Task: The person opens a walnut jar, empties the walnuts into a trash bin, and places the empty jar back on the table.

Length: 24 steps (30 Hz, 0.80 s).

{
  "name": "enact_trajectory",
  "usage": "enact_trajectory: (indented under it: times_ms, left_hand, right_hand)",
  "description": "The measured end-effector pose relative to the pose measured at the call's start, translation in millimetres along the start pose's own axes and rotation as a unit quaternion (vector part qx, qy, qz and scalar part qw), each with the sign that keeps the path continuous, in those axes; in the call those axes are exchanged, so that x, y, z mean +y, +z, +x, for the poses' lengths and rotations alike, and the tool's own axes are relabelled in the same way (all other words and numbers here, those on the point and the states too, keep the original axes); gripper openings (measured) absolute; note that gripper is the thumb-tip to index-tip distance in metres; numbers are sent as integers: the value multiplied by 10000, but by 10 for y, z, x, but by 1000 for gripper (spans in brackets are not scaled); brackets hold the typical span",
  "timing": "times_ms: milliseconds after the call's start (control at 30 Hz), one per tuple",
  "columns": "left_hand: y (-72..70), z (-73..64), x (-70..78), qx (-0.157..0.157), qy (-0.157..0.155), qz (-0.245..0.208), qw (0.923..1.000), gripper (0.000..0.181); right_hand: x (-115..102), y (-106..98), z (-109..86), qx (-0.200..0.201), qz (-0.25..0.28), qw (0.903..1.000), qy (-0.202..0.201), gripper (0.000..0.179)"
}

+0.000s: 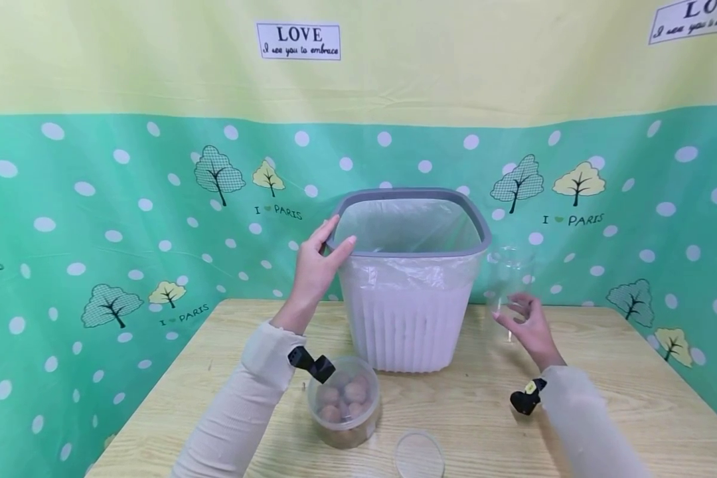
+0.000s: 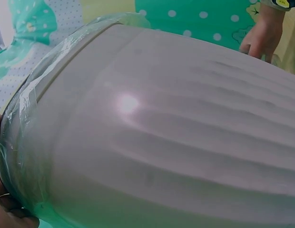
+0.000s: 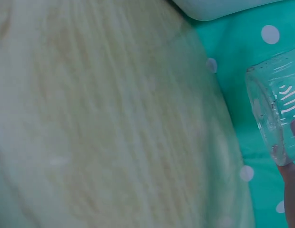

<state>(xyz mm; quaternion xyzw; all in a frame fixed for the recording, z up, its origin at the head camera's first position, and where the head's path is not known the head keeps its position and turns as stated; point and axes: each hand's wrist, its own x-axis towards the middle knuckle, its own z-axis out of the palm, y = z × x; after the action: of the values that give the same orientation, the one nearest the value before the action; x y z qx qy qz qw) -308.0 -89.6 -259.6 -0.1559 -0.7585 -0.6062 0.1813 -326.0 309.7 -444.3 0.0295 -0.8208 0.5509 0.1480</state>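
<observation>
A pale ribbed trash bin (image 1: 403, 318) with a grey rim and a clear liner bag stands at the back of the table. My left hand (image 1: 317, 269) grips its rim at the left corner, and in the left wrist view those fingers (image 2: 12, 211) curl at the bin's lined edge. To the right of the bin, my right hand (image 1: 528, 325) holds a clear see-through cup (image 1: 510, 269), its fingers bent round the lower part. In the right wrist view the same cup (image 3: 288, 95) shows at the right edge, partly cut off.
A clear round tub (image 1: 343, 435) with several brown balls stands on the wooden table (image 1: 478, 425) in front of the bin. A round clear lid (image 1: 419, 457) lies beside it. Behind hangs a green and yellow patterned cloth (image 1: 394, 149).
</observation>
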Motion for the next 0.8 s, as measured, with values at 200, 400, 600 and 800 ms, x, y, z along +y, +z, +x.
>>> enact_trajectory:
  times_ms: [200,400,600,800]
  left_hand:
    - [1,7,-5,8,54,-17,10000,62]
    - [6,3,-17,6,10,25,10000,63]
    - [4,0,-11,6,49,-12,10000,62]
    - [0,0,-3,0,52,-25,10000,62]
  right_hand:
    - [64,30,-28,-142,127,9998,86,88]
    - [108,59,-63,-74,175,9997,166,90]
    - [168,80,-64,-82,188,9997,138,88]
    - [197,85,-70,-137,84,9997,176,88]
